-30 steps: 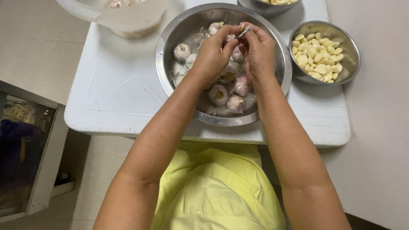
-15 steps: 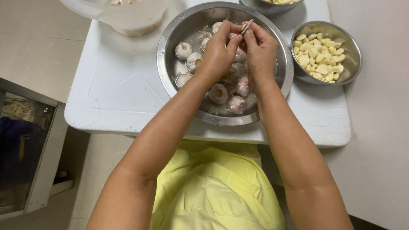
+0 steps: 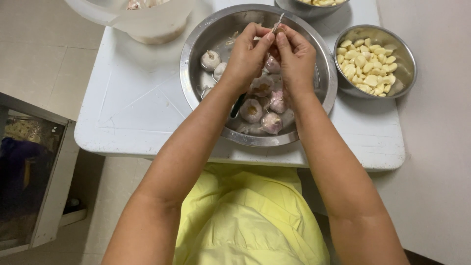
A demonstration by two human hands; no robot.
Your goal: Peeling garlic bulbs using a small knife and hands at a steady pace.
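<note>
the small garlic piece (image 3: 277, 28) sits pinched in the grip of both the left hand (image 3: 248, 56) and the right hand (image 3: 294, 56), right over the far side of the big bowl (image 3: 196, 39). best to keep it above that bowl so peel drops in with the whole garlic (image 3: 260, 110), and pull the skin gently. the little bowl (image 3: 407, 54) of peeled cloves (image 3: 365, 66) stands just right of the big bowl on the white desk (image 3: 132, 103).

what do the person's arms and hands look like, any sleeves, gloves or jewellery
Both forearms are bare up to the bottom edge of the picture, with no sleeves in view. The left hand and right hand wear no gloves, and no rings, bracelets or watch show on the fingers or wrists. The only clothing in view is a plain yellow garment over the lap, below the arms.
</note>
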